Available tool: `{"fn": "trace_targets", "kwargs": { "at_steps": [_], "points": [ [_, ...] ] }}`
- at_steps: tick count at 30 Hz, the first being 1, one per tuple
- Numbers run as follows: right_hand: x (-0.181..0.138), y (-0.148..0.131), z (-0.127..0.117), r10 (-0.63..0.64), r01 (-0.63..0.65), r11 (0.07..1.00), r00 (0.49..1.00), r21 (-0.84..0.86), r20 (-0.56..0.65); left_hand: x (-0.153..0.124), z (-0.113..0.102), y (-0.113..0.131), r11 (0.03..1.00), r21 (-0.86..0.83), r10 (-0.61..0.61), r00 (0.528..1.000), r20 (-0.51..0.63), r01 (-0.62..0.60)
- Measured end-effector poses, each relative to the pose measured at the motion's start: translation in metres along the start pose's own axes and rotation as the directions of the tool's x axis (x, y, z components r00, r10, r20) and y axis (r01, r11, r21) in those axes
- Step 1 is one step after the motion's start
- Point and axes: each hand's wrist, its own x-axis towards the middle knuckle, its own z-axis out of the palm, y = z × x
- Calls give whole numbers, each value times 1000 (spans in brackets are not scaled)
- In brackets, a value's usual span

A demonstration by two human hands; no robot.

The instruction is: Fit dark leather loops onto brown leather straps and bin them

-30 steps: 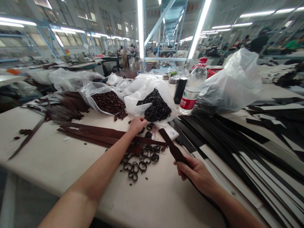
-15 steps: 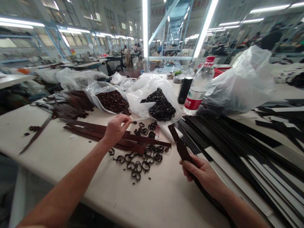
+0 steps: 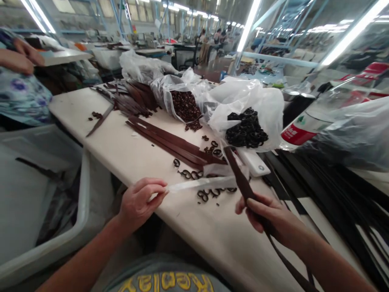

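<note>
My left hand (image 3: 141,200) is closed in a pinch on the end of a thin, whitish, see-through strip (image 3: 194,184). That strip stretches across the table toward the dark brown strap (image 3: 240,174) in my right hand; whether it is joined to the strap I cannot tell. My right hand (image 3: 267,215) wraps round the strap, whose narrow end points up and away while its long tail hangs down past my wrist. Under and beyond the whitish strip lie curled dark rings (image 3: 203,195). A stack of brown straps (image 3: 170,142) lies flat behind them.
Bags of small brown pieces (image 3: 185,106) and black loops (image 3: 246,127) stand at the back. A water bottle (image 3: 299,134) is at right, beside long black strips (image 3: 328,194). At left are a white bin (image 3: 83,194) and a person's arm (image 3: 15,61) with a floral garment.
The view has turned left and down, bringing the bin and another person into sight. My left hand has come back toward me, and the whitish strip now shows plainly between my hands.
</note>
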Motion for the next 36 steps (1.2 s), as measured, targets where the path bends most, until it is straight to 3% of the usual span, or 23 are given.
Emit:
{"fn": "trace_targets", "kwargs": {
  "at_steps": [3, 6, 9, 12, 14, 16, 18, 20, 23, 26, 27, 29, 32, 34, 36],
  "points": [
    [13, -16, 36, 80, -74, 997, 965, -34, 249, -11, 0, 8, 998, 2, 70, 997, -15, -70],
    [26, -17, 67, 106, -112, 994, 919, -6, 380, -15, -1, 12, 991, -4, 135, 989, -61, -136],
    [32, -17, 83, 61, -72, 997, 938, 20, 343, -17, -8, 13, 993, -41, 104, 991, -80, -107],
    [35, -23, 89, -35, 30, 999, 961, 20, 274, -16, -19, 9, 990, -139, 32, 999, -17, -34],
    [40, -28, 92, -67, 64, 998, 953, 20, 297, -14, -27, 4, 983, -183, 10, 999, 41, -2],
    [46, -31, 99, -34, 43, 999, 920, -14, 390, -10, -33, -3, 981, -193, -5, 997, 76, 20],
    [53, -29, 109, 31, 4, 998, 857, -66, 514, -3, -37, -11, 982, -179, -48, 995, 82, 62],
    [60, -26, 121, 66, -9, 995, 800, -99, 597, 3, -38, -20, 969, -190, -152, 987, 53, 159],
    [67, -28, 139, 67, 31, 988, 793, -150, 605, 10, -36, -37, 875, -346, -392, 915, -93, 339],
    [76, -41, 152, -1, 112, 980, 830, -165, 558, 4, -32, -50, 668, -648, -620, 755, -212, 367],
    [79, -46, 156, -30, 132, 980, 842, -151, 539, -1, -31, -51, 574, -731, -673, 721, -165, 369],
    [87, -58, 163, -71, 150, 981, 864, -121, 499, -16, -26, -45, 387, -805, -695, 716, 65, 450],
    [102, -72, 175, -126, 195, 975, 879, -105, 460, -40, -16, -20, 193, -730, -517, 700, 493, 656],
    [112, -78, 184, -181, 260, 958, 875, -122, 449, -53, -9, -1, 107, -678, -425, 650, 630, 727],
    [122, -83, 192, -238, 326, 934, 870, -143, 431, -62, -4, 11, 32, -673, -445, 614, 653, 739]
  ]
}}
